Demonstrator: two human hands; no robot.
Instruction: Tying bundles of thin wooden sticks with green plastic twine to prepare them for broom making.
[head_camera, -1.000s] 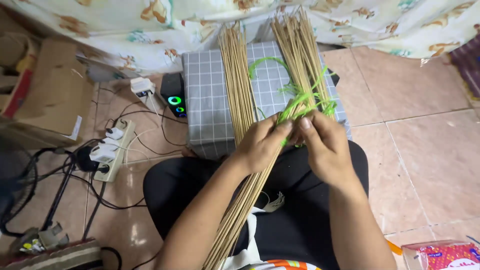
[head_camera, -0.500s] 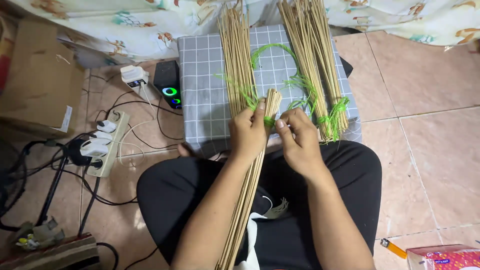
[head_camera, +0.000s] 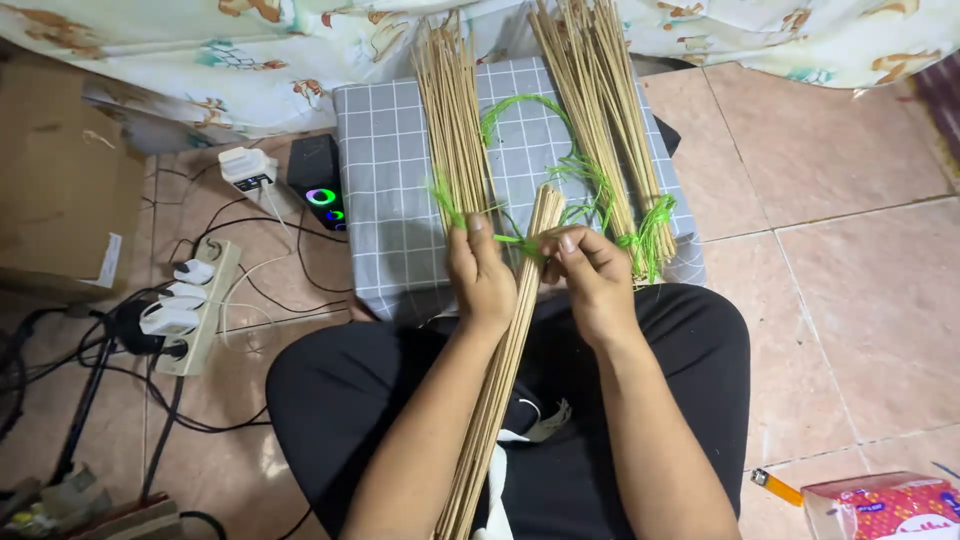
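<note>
Held bundle: a bundle of thin pale sticks (head_camera: 505, 350) runs from the person's lap up to the near edge of the grey checked cushion (head_camera: 385, 180), tilted slightly right at the top.
Strip: a green plastic strip (head_camera: 520, 242) crosses the bundle just below its upper end, stretched between both hands.
Step in hand: by the look of it, binding the bundle near its top; the strip is wrapped but no finished knot shows.
Next move calls for: likely pulling the two ends tight against each other and knotting them while the sticks stay squeezed together.
Left hand: the left hand (head_camera: 482, 275) wraps the bundle from the left, fingers closed around the sticks, thumb up beside the strip.
Right hand: the right hand (head_camera: 590, 270) sits just right of the bundle, fingers pinched shut on the strip's end, knuckles towards the camera.
Arms: both forearms rise from the lap and meet at the bundle.
Around: two more stick bundles, the left bundle (head_camera: 450, 110) and the right bundle (head_camera: 600, 110), lie on the cushion with loose green strips (head_camera: 650, 235) by them.
Further out: a power strip (head_camera: 190, 310) with cables lies on the tiled floor (head_camera: 850, 200) to the left.
</note>
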